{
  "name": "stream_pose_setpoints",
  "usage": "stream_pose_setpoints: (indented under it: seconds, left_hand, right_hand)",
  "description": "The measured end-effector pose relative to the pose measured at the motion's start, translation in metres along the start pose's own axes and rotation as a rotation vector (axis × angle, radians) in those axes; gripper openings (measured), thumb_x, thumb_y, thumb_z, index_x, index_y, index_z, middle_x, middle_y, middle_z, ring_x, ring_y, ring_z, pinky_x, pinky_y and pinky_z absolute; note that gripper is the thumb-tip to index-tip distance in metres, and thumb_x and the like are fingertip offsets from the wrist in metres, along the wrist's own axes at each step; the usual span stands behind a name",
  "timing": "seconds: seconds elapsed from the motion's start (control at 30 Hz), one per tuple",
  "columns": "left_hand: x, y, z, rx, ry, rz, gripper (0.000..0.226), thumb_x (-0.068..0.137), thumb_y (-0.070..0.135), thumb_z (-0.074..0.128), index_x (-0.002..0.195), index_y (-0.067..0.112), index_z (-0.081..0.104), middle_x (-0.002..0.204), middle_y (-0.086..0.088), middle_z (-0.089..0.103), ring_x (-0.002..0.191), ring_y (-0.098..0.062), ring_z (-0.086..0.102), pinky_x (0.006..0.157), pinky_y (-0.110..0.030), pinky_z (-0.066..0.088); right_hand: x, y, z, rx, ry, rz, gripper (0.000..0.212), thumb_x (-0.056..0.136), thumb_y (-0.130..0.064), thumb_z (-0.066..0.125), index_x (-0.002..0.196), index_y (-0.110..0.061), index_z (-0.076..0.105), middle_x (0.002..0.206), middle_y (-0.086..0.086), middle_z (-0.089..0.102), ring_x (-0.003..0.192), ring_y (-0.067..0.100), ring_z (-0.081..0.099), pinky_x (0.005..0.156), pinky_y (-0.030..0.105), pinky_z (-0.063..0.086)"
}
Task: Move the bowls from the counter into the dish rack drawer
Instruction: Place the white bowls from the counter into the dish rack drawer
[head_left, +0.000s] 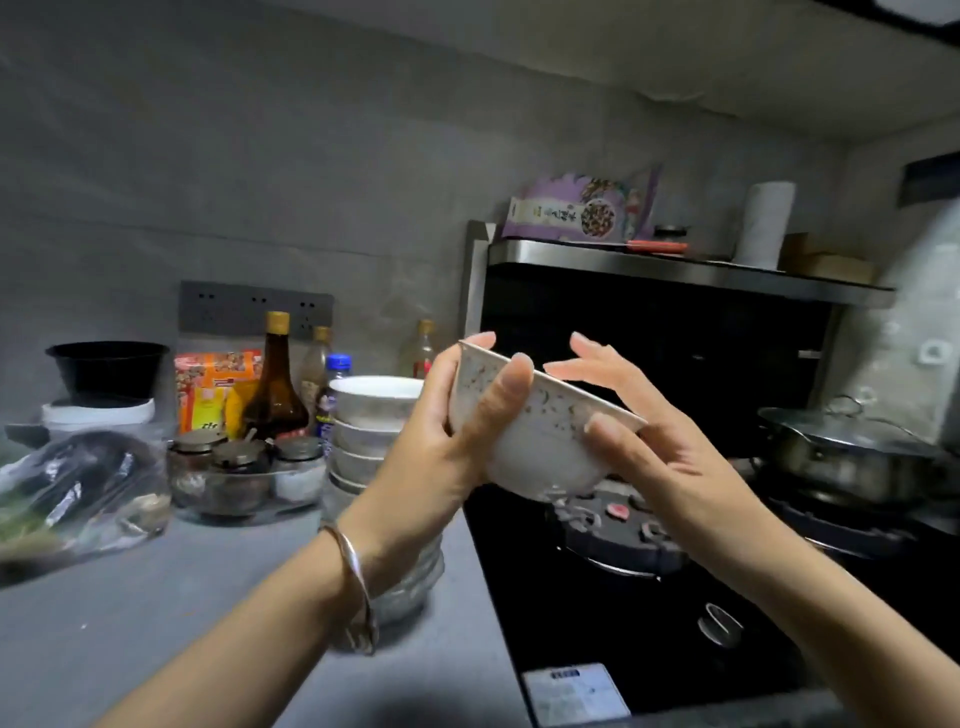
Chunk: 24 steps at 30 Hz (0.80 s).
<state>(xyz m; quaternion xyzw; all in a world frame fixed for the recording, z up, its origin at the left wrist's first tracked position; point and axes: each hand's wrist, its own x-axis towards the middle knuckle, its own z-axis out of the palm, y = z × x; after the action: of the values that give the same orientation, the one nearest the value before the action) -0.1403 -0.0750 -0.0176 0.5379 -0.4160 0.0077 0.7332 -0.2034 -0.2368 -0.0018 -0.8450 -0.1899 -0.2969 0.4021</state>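
Note:
I hold a white bowl with small speckled marks (540, 441) up in the air above the stove's left edge, tilted to the left. My left hand (457, 415) grips its left side, thumb across the front wall and fingertips over the rim. My right hand (644, 431) holds the right side, thumb on the wall, with its fingers stretched out behind the rim. A stack of several white bowls (371, 421) stands on the grey counter (208, 582) just left of my left hand. The dish rack drawer is out of view.
Left of the stack are sauce bottles (274, 384), a bowl of spice jars (244, 473), a black bowl (108, 369) and a plastic bag of vegetables (78, 493). The black stove (623, 571) holds a lidded steel pot (847, 452) at right. A glass bowl (410, 582) sits under my left wrist.

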Motion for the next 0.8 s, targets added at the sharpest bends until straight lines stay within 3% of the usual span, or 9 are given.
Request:
stream_pose_setpoints:
  seconds: [0.07, 0.13, 0.23, 0.37, 0.5, 0.6, 0.7, 0.77, 0.8]
  left_hand:
    - [-0.024, -0.019, 0.027, -0.068, -0.048, -0.085, 0.068, 0.057, 0.070, 0.068, 0.116, 0.039, 0.051, 0.110, 0.003, 0.068, 0.103, -0.012, 0.065, 0.081, -0.028, 0.056]
    - [-0.052, -0.042, 0.054, -0.112, -0.122, -0.190, 0.048, 0.069, 0.063, 0.061, 0.111, 0.041, 0.054, 0.110, 0.003, 0.068, 0.103, -0.013, 0.066, 0.079, -0.029, 0.057]
    - [-0.091, -0.079, 0.090, -0.175, -0.154, -0.352, 0.057, 0.068, 0.069, 0.061, 0.116, 0.041, 0.048, 0.109, 0.009, 0.069, 0.101, -0.009, 0.066, 0.076, -0.026, 0.056]
    - [-0.129, -0.126, 0.127, -0.167, -0.201, -0.525, 0.064, 0.059, 0.066, 0.058, 0.115, 0.037, 0.047, 0.112, 0.002, 0.068, 0.100, -0.011, 0.066, 0.088, -0.034, 0.055]
    - [-0.160, -0.172, 0.152, -0.130, -0.247, -0.642, 0.072, 0.059, 0.064, 0.056, 0.118, 0.024, 0.046, 0.102, 0.002, 0.066, 0.085, -0.004, 0.068, 0.070, -0.024, 0.056]
    - [-0.180, -0.213, 0.166, -0.098, -0.270, -0.723, 0.065, 0.060, 0.062, 0.054, 0.113, 0.025, 0.045, 0.095, 0.004, 0.063, 0.079, -0.005, 0.065, 0.067, -0.026, 0.055]
    - [-0.199, -0.258, 0.170, -0.052, -0.304, -0.797, 0.054, 0.074, 0.054, 0.053, 0.115, 0.020, 0.049, 0.092, 0.005, 0.061, 0.073, 0.001, 0.059, 0.066, -0.018, 0.050]
    - [-0.211, -0.286, 0.165, 0.031, -0.346, -0.794, 0.052, 0.088, 0.038, 0.053, 0.133, 0.014, 0.041, 0.106, 0.003, 0.061, 0.081, 0.005, 0.059, 0.071, -0.014, 0.048]
    - [-0.216, -0.301, 0.159, 0.117, -0.375, -0.772, 0.058, 0.089, 0.036, 0.053, 0.140, 0.015, 0.034, 0.122, 0.000, 0.057, 0.097, 0.001, 0.058, 0.083, -0.016, 0.048]
  right_hand:
    - [-0.038, 0.005, -0.015, 0.008, -0.067, -0.004, 0.057, 0.068, -0.079, 0.047, 0.111, -0.044, 0.062, 0.134, -0.023, 0.053, 0.138, -0.002, 0.032, 0.117, 0.040, 0.023]
    - [-0.082, 0.016, -0.031, 0.097, -0.153, 0.071, 0.059, 0.073, -0.070, 0.054, 0.109, -0.025, 0.069, 0.116, -0.012, 0.065, 0.120, 0.005, 0.054, 0.105, 0.029, 0.038]
    - [-0.140, 0.033, -0.049, 0.213, -0.253, 0.277, 0.058, 0.076, -0.057, 0.062, 0.092, -0.002, 0.067, 0.088, -0.001, 0.066, 0.085, 0.005, 0.060, 0.079, 0.015, 0.048]
    - [-0.202, 0.057, -0.061, 0.302, -0.344, 0.540, 0.017, 0.082, -0.026, 0.063, 0.075, -0.017, 0.076, 0.071, -0.011, 0.070, 0.069, -0.004, 0.060, 0.066, 0.009, 0.047]
    - [-0.243, 0.081, -0.065, 0.306, -0.438, 0.706, 0.029, 0.091, 0.004, 0.053, 0.080, -0.017, 0.070, 0.054, -0.021, 0.064, 0.050, -0.013, 0.057, 0.050, -0.002, 0.040]
    - [-0.273, 0.107, -0.063, 0.309, -0.475, 0.785, 0.026, 0.094, 0.005, 0.049, 0.088, -0.012, 0.066, 0.051, -0.023, 0.062, 0.046, -0.014, 0.055, 0.047, -0.003, 0.038]
    - [-0.302, 0.138, -0.048, 0.339, -0.410, 0.890, 0.026, 0.092, -0.002, 0.055, 0.083, -0.017, 0.074, 0.067, -0.013, 0.071, 0.062, -0.008, 0.062, 0.059, 0.003, 0.045]
    - [-0.318, 0.163, -0.038, 0.351, -0.345, 0.980, 0.021, 0.091, -0.008, 0.058, 0.084, -0.014, 0.076, 0.078, -0.004, 0.074, 0.070, 0.002, 0.065, 0.064, 0.011, 0.048]
    - [-0.324, 0.175, -0.034, 0.341, -0.309, 1.023, 0.018, 0.090, -0.011, 0.059, 0.086, -0.010, 0.076, 0.081, 0.001, 0.073, 0.072, 0.007, 0.065, 0.066, 0.014, 0.048]
